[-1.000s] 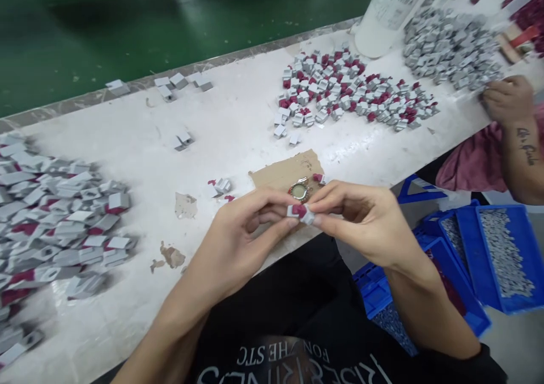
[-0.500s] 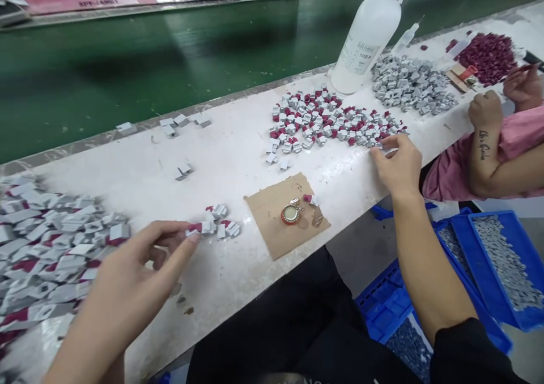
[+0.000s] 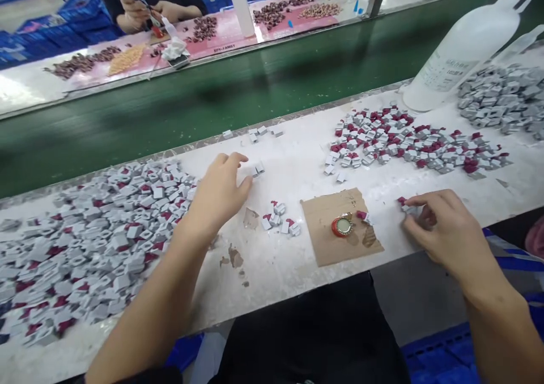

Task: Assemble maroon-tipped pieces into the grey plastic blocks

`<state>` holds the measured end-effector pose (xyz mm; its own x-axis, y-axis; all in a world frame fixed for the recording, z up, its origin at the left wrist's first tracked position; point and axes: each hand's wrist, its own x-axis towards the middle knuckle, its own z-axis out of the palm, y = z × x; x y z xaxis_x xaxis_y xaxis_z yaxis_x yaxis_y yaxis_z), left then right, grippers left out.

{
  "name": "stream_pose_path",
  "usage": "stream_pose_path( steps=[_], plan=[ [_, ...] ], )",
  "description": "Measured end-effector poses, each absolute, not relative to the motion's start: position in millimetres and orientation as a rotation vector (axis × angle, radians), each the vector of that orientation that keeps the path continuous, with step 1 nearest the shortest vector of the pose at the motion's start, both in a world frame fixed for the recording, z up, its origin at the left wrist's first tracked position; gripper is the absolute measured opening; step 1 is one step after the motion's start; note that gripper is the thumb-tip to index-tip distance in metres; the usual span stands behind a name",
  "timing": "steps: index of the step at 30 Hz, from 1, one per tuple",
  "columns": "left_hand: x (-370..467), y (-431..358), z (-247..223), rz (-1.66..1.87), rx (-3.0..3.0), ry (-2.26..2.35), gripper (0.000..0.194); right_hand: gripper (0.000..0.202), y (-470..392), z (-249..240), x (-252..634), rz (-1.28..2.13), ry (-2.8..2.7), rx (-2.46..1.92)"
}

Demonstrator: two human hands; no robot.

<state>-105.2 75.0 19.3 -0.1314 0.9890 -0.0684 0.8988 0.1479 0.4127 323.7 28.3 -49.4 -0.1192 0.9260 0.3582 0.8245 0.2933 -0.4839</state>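
Note:
My right hand (image 3: 450,234) pinches a small grey-and-maroon plastic piece (image 3: 408,207) just above the table, right of a cardboard square (image 3: 327,248). On that cardboard lie a round metal cap with a red rim (image 3: 342,225) and another grey-and-maroon piece (image 3: 363,216). My left hand (image 3: 223,188) is open, thumb and forefinger apart, beside a loose grey piece (image 3: 258,170); nothing shows between its fingertips. Between my left hand and the cardboard sits a small cluster of grey-and-maroon pieces (image 3: 280,220).
A big pile of grey-and-maroon pieces (image 3: 123,231) spreads on the left, with a smaller joined pile (image 3: 382,137) behind the cardboard. At back right stand a white bottle (image 3: 459,55) and a grey heap (image 3: 505,98). Across the green belt (image 3: 170,112), a co-worker's hands (image 3: 140,13) hold something.
The view has swung left. My left hand has let go of a piece at the small cluster and moved up and away. My right hand has come from the back pile toward the cardboard, holding a piece.

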Motion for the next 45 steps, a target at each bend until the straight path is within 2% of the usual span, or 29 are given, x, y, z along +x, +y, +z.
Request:
stream_pose_path(
  steps=[4, 10, 14, 18, 21, 29, 45],
  plan=[
    [-100.5, 92.0, 0.9, 0.410, 1.819, 2.038, 0.030, 0.011, 19.3, -48.7, 315.3, 0.336, -1.943, -1.462],
    [-97.6, 81.2, 2.1, 0.437, 1.772, 2.038, 0.017, 0.016, 16.4, -50.0, 314.1, 0.490, -1.603, -1.664],
    [-95.7, 60.9, 14.9, 0.492, 1.688, 2.018, 0.028, 0.016, 16.2, -46.4, 307.7, 0.577, -1.465, -1.731],
    [-90.5, 32.4, 16.7, 0.652, 1.549, 1.790, 0.032, 0.003, 3.8, -30.1, 288.3, 0.705, -1.481, -1.572],
    [-75.5, 11.4, 10.6, 0.783, 1.454, 1.575, 0.032, 0.012, -10.6, -14.4, 267.2, 0.778, -1.551, -1.426],
    [-20.5, -21.6, -5.4, 0.970, 0.906, 1.170, 0.027, 0.018, -19.5, -4.4, 235.1, 0.796, -1.695, -1.361],
    [-10.4, -21.9, -3.4, 0.872, 1.034, 1.163, 0.015, 0.019, -16.2, -1.0, 227.6, 0.788, -1.722, -1.355]
  ],
)
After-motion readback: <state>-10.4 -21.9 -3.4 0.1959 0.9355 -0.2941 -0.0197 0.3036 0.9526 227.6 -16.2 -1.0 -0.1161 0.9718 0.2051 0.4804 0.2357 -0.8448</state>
